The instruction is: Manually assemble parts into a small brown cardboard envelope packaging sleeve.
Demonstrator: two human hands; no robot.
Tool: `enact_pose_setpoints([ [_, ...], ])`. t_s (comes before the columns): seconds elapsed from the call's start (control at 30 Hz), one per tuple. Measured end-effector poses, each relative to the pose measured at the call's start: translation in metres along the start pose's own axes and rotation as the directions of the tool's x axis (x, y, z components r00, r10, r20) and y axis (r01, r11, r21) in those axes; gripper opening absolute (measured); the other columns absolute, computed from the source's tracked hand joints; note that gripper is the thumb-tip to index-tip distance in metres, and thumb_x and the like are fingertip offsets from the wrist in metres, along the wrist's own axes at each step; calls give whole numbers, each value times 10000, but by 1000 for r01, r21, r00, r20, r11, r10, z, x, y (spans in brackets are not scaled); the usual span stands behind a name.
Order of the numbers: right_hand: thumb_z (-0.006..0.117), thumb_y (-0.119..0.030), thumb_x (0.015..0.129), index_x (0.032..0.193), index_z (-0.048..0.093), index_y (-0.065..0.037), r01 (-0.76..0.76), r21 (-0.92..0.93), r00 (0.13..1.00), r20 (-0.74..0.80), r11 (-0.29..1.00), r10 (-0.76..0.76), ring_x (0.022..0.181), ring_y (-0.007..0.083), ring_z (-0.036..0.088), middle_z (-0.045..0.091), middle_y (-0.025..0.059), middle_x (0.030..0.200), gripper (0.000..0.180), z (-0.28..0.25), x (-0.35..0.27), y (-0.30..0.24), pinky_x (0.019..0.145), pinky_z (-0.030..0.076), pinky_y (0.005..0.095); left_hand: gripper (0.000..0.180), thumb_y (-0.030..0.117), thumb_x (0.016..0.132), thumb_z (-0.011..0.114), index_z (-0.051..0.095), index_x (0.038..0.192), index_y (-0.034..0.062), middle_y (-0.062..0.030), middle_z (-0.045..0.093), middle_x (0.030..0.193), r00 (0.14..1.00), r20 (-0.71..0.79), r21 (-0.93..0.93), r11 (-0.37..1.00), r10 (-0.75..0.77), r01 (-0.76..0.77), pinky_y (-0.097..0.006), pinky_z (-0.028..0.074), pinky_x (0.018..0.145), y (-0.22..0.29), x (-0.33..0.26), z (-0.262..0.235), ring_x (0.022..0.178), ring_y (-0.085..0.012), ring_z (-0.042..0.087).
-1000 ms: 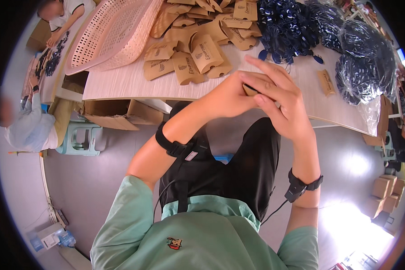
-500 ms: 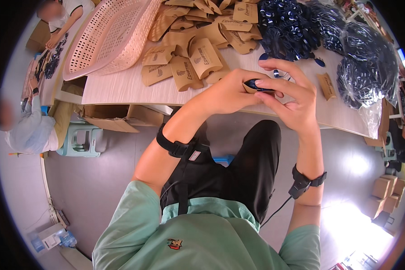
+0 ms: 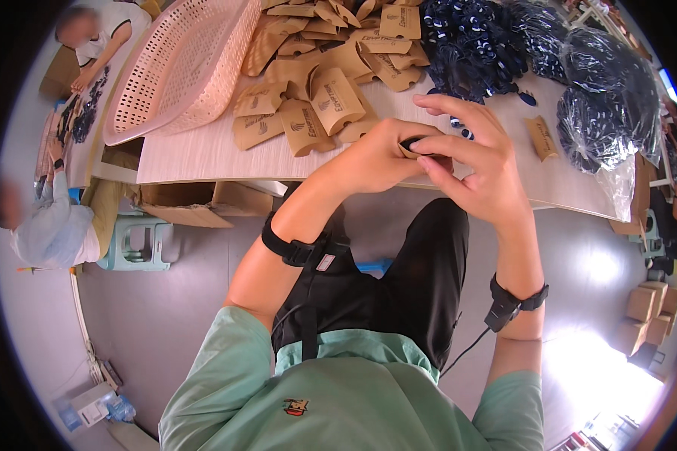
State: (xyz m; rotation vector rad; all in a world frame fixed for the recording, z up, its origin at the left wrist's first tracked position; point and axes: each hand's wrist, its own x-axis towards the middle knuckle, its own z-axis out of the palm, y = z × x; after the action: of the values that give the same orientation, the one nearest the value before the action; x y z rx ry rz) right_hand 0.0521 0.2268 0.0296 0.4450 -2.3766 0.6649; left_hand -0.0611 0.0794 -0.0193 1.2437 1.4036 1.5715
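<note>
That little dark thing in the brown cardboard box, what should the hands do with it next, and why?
Probably push the small dark item a bit deeper into the small brown cardboard pillow box. The left hand holds the box at the table edge, the right hand fingers pinch the item at its open end, and part of it shows outside.

A pale wooden table [image 3: 203, 150] carries a heap of brown pillow-shaped cardboard boxes [image 3: 316, 83], some overlapping each other. A pink perforated plastic basket [image 3: 180, 68] lies tilted at the left side of the heap. Dark blue items [image 3: 474, 45] are piled at the far right, beside clear plastic bags [image 3: 609, 98] with more of them. Under the table is an open cardboard carton [image 3: 195, 207] and a light green stool [image 3: 135, 244]. 2 other people [image 3: 53, 225] sit at the left.
</note>
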Motion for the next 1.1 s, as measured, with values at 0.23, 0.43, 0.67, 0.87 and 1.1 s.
enact_pose_setpoints([
  [0.23, 774, -108, 694, 867, 726, -112, 8, -16, 997, -71, 1000, -10, 1013, 273, 616, 648, 62, 1202, 180, 5, 3, -2, 898, 478, 394, 147, -14, 845, 641, 675, 988, -4, -53, 710, 903, 999, 12, -6, 999, 43, -43, -283, 518, 781, 1, 1, 2, 849, -124, 640],
  [0.43, 794, -142, 677, 844, 721, -128, 22, -205, 1000, 2, 978, -22, 987, 257, 617, 655, 49, 1166, 183, 2, 5, -11, 878, 476, 395, 163, -35, 841, 626, 669, 998, -21, -63, 714, 915, 1000, 8, -24, 999, -30, 30, -285, 525, 787, 1, -1, 1, 852, -130, 652],
  [0.67, 801, -111, 674, 813, 707, -89, -85, -60, 987, -143, 995, 76, 1025, 287, 610, 648, 83, 1177, 170, 4, -8, -7, 900, 469, 395, 197, 0, 864, 631, 650, 1056, -44, -72, 695, 934, 1000, 15, -23, 1000, 17, -17, -285, 530, 821, 3, 2, 1, 870, -124, 640],
  [0.87, 784, -129, 672, 790, 680, -89, -18, -265, 995, -98, 964, -8, 953, 297, 614, 649, 59, 1116, 163, -2, 1, -14, 844, 479, 417, 222, -2, 871, 615, 634, 1087, -52, -78, 685, 941, 1000, 5, -65, 998, -12, 12, -285, 526, 834, 4, 1, 0, 880, -132, 634],
  [1.1, 792, -129, 661, 824, 683, -98, -155, -219, 971, -215, 963, 107, 984, 307, 605, 625, 80, 1164, 199, 11, -2, -18, 846, 480, 418, 314, -49, 852, 553, 590, 1163, -25, -69, 631, 986, 994, -109, -67, 997, 26, -33, -286, 481, 837, 4, 0, 8, 904, -143, 574],
])
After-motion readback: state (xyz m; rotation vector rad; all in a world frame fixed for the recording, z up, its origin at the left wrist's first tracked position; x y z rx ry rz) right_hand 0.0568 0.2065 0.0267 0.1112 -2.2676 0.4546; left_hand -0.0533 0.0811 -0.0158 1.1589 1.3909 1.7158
